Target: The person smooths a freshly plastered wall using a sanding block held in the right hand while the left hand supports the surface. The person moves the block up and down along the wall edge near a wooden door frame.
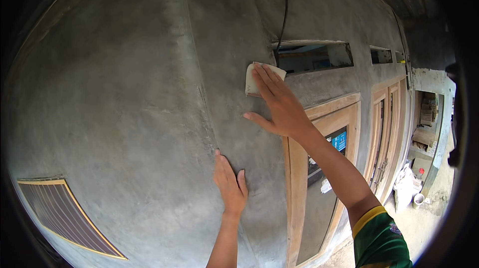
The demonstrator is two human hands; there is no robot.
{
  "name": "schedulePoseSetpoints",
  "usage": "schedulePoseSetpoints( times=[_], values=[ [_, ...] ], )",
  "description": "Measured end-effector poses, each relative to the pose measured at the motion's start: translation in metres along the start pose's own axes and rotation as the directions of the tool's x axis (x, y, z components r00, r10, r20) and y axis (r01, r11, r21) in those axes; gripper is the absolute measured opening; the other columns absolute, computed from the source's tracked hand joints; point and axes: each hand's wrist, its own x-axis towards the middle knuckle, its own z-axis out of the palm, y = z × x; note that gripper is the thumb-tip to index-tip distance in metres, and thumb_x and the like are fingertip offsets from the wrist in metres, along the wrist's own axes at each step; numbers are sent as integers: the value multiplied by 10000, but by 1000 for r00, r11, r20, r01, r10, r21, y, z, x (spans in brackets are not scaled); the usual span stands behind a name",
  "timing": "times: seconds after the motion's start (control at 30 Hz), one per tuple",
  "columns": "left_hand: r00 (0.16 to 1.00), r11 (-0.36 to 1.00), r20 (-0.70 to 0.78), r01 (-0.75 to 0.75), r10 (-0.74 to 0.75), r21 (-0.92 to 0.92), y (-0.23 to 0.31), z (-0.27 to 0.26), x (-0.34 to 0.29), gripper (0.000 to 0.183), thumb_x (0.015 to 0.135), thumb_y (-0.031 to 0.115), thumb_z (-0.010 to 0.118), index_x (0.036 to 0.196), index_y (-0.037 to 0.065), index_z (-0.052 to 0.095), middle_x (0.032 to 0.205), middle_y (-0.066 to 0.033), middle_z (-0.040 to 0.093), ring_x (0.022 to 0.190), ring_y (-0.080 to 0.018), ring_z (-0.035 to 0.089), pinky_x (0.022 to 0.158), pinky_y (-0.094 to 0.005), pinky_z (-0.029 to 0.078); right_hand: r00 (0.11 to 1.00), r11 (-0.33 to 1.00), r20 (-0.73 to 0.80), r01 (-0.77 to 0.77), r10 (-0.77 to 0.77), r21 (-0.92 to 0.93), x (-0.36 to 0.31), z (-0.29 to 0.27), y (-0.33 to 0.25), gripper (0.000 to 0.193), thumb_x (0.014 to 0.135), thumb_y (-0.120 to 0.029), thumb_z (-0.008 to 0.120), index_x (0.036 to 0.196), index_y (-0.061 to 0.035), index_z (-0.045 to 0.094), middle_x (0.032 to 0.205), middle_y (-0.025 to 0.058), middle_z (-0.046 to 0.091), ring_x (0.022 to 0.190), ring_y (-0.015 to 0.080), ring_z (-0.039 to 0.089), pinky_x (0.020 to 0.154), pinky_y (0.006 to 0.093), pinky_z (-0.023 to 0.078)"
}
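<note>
My right hand (280, 106) reaches up and lies flat over a pale sheet of sandpaper (253, 85), pressing it to the grey cement wall (129, 93). Its fingers are stretched over the sheet, with the thumb apart below. A reddish-brown strip shows along the sheet's lower edge. Lower down, my left hand (231, 184) rests against the same wall beside a vertical ridge (192, 58). The left fingers point upward with the thumb spread, and nothing is in them.
Just right of the sandpaper is a narrow wall opening (317, 57), with a black cable (286, 13) hanging into it. A wooden window frame (296, 193) stands under my right arm. At lower left is a dark striped panel (70, 218). A white bucket (418, 199) stands far right.
</note>
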Motion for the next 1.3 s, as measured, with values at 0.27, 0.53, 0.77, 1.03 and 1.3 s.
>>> schedulePoseSetpoints(
  times=[0.27, 0.53, 0.77, 1.03, 1.3],
  values=[
    [1000, 999, 15, 18, -18, -37, 0, 1, -2, 714, 1145, 163, 559, 1732, -64, 221, 1797, -304, 244, 1596, -456, 376, 1227, -529, 339, 987, 998, -147, 66, -65, 3, 12, 0, 8, 1037, 988, -553, 768, 1680, 87, 333, 1749, 263, 369, 1636, 438, 339, 1312, 547, 358],
    [1000, 1000, -3, -1, 1, -20, -1, 1, -2, 714, 1137, 151, 572, 1727, -67, 233, 1796, -304, 248, 1598, -456, 377, 1230, -527, 339, 987, 998, -150, 56, -52, 26, 1, 5, 14, 1033, 982, -500, 796, 1713, 36, 301, 1778, 245, 329, 1650, 434, 312, 1312, 543, 357],
    [1000, 1000, -1, -7, 7, -16, -1, 1, -1, 713, 1133, 152, 580, 1724, -67, 247, 1798, -301, 247, 1592, -450, 387, 1227, -519, 344, 993, 998, -113, 28, -22, 54, -5, 0, 17, 1063, 965, -499, 814, 1715, 45, 294, 1780, 243, 329, 1655, 436, 300, 1311, 540, 357],
    [1000, 999, 10, 5, -4, -52, -2, 1, -2, 726, 1139, 166, 569, 1737, -50, 219, 1802, -296, 241, 1595, -442, 385, 1231, -524, 339, 990, 1000, -139, 0, 3, 21, 4, -16, 12, 1057, 942, -506, 827, 1665, 104, 355, 1747, 280, 369, 1628, 444, 356, 1287, 543, 394],
    [1000, 998, 4, 21, -21, -62, 0, 1, -3, 721, 1142, 155, 564, 1740, -46, 215, 1798, -299, 247, 1596, -453, 379, 1239, -529, 329, 984, 993, -148, 111, -103, 49, -26, -8, 8, 1067, 945, -523, 820, 1659, 117, 353, 1735, 297, 379, 1627, 455, 351, 1287, 538, 397]
  ],
)
